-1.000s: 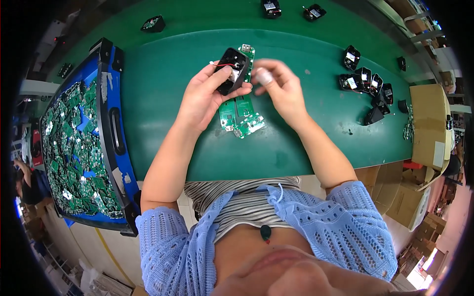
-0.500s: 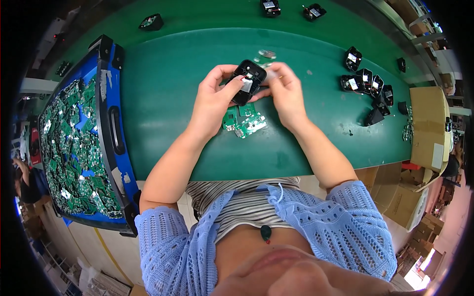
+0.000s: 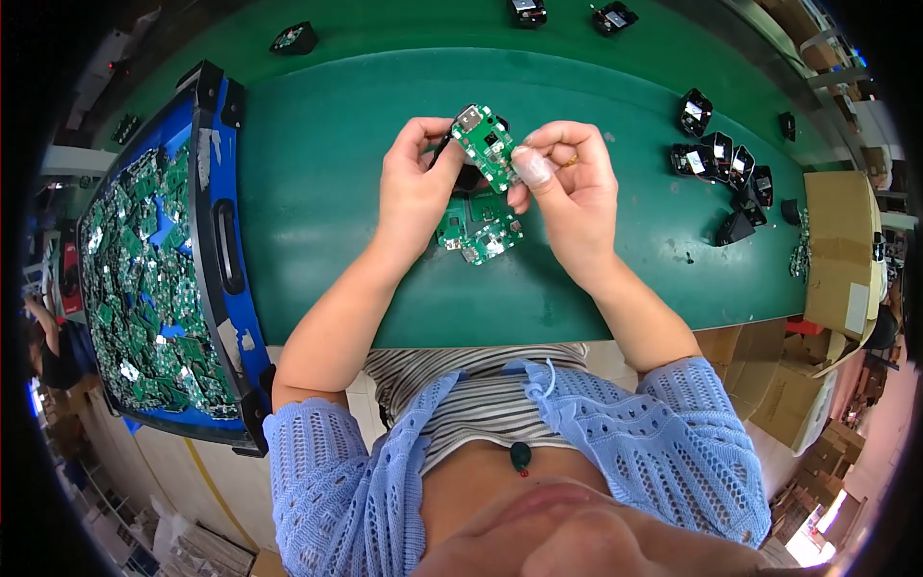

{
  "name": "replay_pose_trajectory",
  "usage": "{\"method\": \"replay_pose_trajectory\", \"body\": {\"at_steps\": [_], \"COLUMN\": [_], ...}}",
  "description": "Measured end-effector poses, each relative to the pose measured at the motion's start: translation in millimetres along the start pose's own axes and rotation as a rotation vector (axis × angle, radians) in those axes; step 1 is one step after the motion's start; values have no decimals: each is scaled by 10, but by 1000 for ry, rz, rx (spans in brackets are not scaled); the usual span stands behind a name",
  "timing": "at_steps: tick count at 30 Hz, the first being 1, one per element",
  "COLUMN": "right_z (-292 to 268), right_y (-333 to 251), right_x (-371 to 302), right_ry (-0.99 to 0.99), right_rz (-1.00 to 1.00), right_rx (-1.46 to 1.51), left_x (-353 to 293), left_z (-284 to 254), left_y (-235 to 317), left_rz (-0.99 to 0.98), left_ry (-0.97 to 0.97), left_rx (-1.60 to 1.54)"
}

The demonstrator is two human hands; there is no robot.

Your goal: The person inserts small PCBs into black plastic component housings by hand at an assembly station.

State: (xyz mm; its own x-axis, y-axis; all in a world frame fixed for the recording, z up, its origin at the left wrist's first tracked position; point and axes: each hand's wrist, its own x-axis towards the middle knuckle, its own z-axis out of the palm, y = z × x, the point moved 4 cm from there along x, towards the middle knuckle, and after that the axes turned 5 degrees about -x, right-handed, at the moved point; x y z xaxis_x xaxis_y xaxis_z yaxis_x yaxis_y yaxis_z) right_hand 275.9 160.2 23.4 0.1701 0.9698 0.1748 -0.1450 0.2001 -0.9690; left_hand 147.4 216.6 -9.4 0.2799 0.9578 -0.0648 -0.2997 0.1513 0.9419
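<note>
My left hand (image 3: 415,188) is closed round a black plastic housing (image 3: 443,150), most of which is hidden behind a green circuit board (image 3: 488,146). The board is tilted up in front of the housing, with a silver connector at its upper end. My right hand (image 3: 577,188) pinches the board's lower right edge between thumb and fingers. A whitish wrap covers the right thumb tip. Just below, several loose green circuit boards (image 3: 488,240) lie on the green table (image 3: 375,308). Whether the held board still touches the housing, I cannot tell.
A blue crate (image 3: 226,288) with a black rim, full of green boards, stands at the left. Several black housings (image 3: 735,168) are grouped at the right, others (image 3: 294,38) along the far side. Cardboard boxes (image 3: 838,255) stand beyond the right edge.
A green circuit board now shows in front of the black housing, pinched by my right hand. The housing's inside faced up before and is now mostly covered. My right hand has shifted slightly right.
</note>
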Motion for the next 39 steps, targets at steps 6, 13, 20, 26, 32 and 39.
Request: {"method": "replay_pose_trajectory", "body": {"at_steps": [6, 13, 20, 26, 32, 39], "right_z": [4, -46, -106, -49, -90, -20], "right_y": [29, 96, 131, -21, 31, -80], "right_x": [4, 44, 94, 81, 86, 91], "right_ry": [8, 42, 72, 113, 117, 63], "right_rz": [30, 51, 45, -288, -321, -709], "right_rx": [-3, -198, -230, -821, -634, -1126], "left_x": [0, -19, -71, -76, -132, -232], "left_z": [-23, -1, 94, 89, 135, 199], "left_y": [-50, -28, 42, -7, 30, 301], "left_rz": [45, -21, -140, -135, -163, 676], "left_ry": [25, 19, -54, -35, -55, 1], "left_rx": [100, 43, -101, -73, 50, 687]}}
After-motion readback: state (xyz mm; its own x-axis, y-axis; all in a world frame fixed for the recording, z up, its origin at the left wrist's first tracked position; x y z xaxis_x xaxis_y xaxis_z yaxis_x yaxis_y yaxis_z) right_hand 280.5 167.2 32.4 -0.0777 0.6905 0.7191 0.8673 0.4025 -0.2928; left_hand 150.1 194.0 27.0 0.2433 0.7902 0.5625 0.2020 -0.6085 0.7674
